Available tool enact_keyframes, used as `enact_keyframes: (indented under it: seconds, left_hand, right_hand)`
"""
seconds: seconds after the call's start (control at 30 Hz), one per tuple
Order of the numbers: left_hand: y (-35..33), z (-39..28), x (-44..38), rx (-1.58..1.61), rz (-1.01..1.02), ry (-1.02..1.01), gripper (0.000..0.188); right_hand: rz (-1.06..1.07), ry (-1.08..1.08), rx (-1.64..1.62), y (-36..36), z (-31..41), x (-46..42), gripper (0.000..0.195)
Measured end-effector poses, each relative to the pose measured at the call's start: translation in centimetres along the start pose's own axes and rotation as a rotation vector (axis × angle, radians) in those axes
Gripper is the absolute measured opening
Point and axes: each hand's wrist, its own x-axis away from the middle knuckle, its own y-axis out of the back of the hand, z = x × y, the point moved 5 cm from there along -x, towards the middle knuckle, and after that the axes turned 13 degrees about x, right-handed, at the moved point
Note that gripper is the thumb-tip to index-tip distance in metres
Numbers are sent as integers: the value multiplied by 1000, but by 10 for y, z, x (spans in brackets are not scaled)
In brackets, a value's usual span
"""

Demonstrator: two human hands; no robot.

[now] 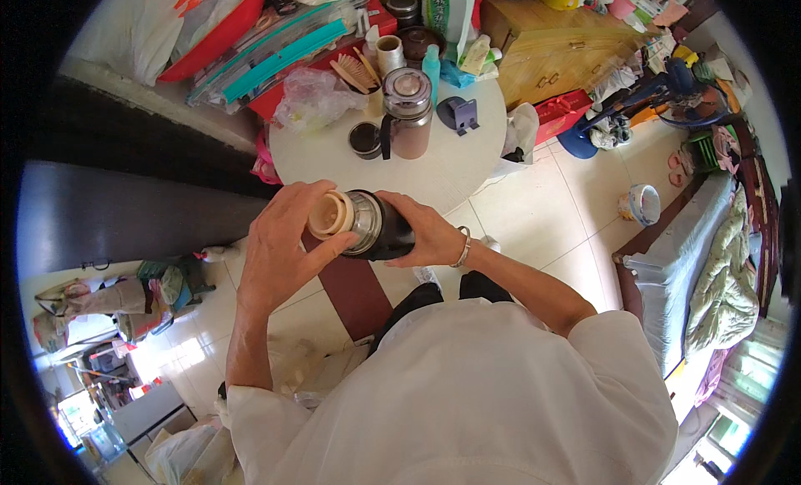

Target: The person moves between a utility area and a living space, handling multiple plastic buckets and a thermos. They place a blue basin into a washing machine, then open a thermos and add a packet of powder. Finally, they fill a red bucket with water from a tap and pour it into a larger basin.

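I hold a black vacuum flask (395, 231) tilted in front of me, its top pointing to the left. My right hand (425, 228) is wrapped around its dark body. My left hand (281, 234) grips the beige plastic stopper (330, 214) at the top, with the fingers over the far side and the thumb on the near side. A shiny metal neck (366, 219) shows between stopper and body. Past my hands, a dark cup-like lid (365, 139) stands on the round table (463, 162), beside a larger handled vacuum jug (412, 131).
A phone stand (464, 114), a turquoise bottle (430, 68), a hairbrush (352, 73) and a crumpled plastic bag (316, 100) crowd the table's far side. At right are a wooden cabinet (557, 62), an electric fan (579, 137), a small bin (641, 204) and a bed (682, 259).
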Motion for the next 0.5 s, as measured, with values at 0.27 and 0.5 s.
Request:
enact_keyframes:
  seconds: [0.27,0.5]
  left_hand:
    - [3,-4,0,1,159,-123,58]
    - [1,-21,10,-110,149,80,44]
  right_hand:
    - [-50,70,89,-10,-9,7,92]
    - [1,84,-50,-12,1,7,88]
